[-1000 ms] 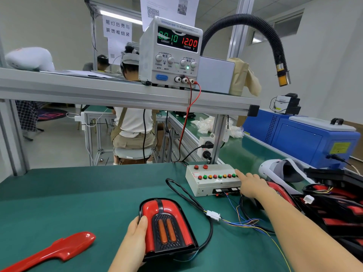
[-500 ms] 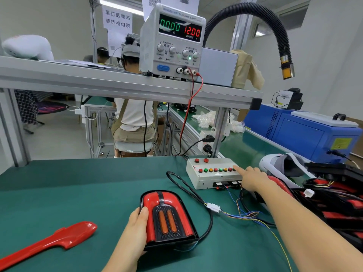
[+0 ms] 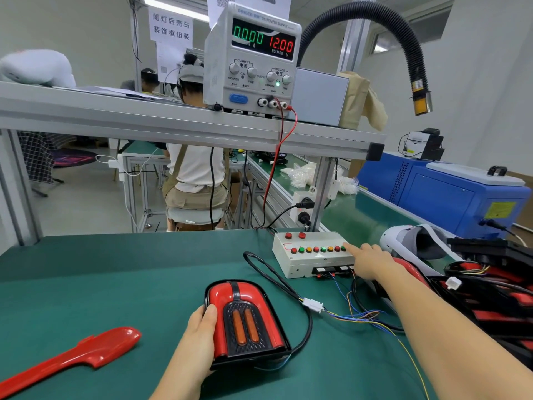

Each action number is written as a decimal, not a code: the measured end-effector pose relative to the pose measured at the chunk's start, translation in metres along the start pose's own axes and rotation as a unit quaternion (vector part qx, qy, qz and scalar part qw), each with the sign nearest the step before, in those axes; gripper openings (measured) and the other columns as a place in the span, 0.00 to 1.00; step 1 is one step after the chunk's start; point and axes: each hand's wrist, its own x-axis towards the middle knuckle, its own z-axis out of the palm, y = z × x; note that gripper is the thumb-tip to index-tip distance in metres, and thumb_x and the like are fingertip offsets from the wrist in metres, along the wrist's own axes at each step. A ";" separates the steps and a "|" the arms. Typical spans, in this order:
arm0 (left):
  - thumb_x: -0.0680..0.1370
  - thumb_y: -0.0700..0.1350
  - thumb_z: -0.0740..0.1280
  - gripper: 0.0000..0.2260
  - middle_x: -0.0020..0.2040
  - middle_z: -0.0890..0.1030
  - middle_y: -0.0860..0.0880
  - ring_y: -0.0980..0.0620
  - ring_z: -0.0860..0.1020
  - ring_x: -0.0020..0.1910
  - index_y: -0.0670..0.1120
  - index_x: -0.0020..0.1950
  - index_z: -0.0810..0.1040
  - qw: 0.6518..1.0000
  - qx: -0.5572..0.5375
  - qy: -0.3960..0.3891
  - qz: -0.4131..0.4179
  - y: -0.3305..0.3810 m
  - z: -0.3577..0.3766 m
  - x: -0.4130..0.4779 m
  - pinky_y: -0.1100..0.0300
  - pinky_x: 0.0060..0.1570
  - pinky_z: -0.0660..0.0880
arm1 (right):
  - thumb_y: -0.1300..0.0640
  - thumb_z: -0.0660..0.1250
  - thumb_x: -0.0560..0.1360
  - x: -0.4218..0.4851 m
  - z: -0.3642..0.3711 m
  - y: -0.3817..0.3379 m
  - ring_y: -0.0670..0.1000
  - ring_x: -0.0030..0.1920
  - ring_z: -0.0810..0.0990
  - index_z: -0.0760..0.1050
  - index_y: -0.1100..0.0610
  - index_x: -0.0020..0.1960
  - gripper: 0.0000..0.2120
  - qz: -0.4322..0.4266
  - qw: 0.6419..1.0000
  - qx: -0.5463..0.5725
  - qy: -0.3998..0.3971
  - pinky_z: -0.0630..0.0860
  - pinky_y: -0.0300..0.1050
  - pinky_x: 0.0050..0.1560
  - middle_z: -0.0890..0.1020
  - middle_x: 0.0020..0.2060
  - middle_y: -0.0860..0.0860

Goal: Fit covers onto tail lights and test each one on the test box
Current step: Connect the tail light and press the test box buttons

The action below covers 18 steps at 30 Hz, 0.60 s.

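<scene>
A red and black tail light (image 3: 245, 321) with two orange strips lies on the green mat, its cable running through a white connector (image 3: 313, 305) towards the test box (image 3: 305, 264). My left hand (image 3: 199, 339) grips the light's left side, thumb on its red cover. My right hand (image 3: 369, 261) reaches to the box, its straight index finger touching the rightmost green button of the row. The power supply (image 3: 251, 59) on the shelf reads 0.000 A and 12.00 V.
A loose red cover piece (image 3: 86, 353) lies at the near left of the mat. Stacked red and black tail lights (image 3: 496, 301) and a white headset (image 3: 412, 243) crowd the right side. A blue machine (image 3: 450, 197) stands beyond the conveyor. A person sits behind the bench.
The current reading dropped from 0.10 to 0.000. My right index finger stays at the right end of the button row. My left hand keeps its hold on the light.
</scene>
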 end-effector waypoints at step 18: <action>0.81 0.60 0.53 0.22 0.58 0.78 0.47 0.46 0.79 0.54 0.52 0.71 0.65 1.000 -0.010 -0.007 -0.007 0.005 0.001 -0.005 0.43 0.62 0.72 | 0.60 0.54 0.78 0.005 0.001 0.002 0.60 0.72 0.60 0.44 0.46 0.79 0.34 0.000 1.000 -0.020 0.001 0.62 0.56 0.69 0.63 0.73 0.57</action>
